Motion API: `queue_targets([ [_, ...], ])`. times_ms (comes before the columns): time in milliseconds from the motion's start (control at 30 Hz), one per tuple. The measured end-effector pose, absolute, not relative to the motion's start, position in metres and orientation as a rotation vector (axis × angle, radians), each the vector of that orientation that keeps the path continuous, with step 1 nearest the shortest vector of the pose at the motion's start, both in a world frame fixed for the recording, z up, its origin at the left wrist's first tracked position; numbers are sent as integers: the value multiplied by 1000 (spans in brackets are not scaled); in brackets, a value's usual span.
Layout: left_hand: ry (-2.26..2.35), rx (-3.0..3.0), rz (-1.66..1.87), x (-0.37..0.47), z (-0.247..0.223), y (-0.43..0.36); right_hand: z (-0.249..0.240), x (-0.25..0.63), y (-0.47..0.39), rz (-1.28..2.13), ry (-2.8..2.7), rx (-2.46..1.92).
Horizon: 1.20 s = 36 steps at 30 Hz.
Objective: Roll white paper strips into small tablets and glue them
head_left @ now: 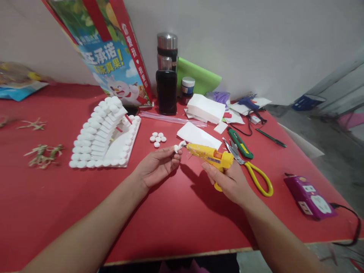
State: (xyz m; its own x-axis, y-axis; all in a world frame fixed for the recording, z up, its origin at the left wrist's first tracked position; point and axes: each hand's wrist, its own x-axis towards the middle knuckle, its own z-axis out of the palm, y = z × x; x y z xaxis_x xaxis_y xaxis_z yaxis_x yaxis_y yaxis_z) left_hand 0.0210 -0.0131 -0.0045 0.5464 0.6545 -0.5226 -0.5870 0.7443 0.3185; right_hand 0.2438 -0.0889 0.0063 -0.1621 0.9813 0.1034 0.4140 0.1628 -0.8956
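Red tabletop [159, 212] against a pale wall [256, 45], grey floor [324, 140] at right | left hand [160, 167]: grip pinching a small white piece [176, 148], probably wadded or twisted | right hand [231, 178]: grip closed around yellow glue gun [209, 154], nozzle at the white piece, above the tabletop's middle

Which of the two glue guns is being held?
The yellow glue gun, in the right hand, its nozzle pointing toward the left hand. The blue glue gun lies farther back, untouched.
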Motion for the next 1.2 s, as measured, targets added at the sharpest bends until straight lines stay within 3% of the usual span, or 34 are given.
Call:
queue_targets([
  [567,579,19,738,18,-4,-12,6,248,-89,963,-1613,-1415],
  [733,640,121,785,22,-1,-15,9,243,-85,1004,-1293,-1309],
  [900,706,507,896,30,-3,-27,13,225,-74,1320,-713,-1150],
  [1200,706,695,996,37,-1,-41,17,181,-61,1307,-676,-1188],
])
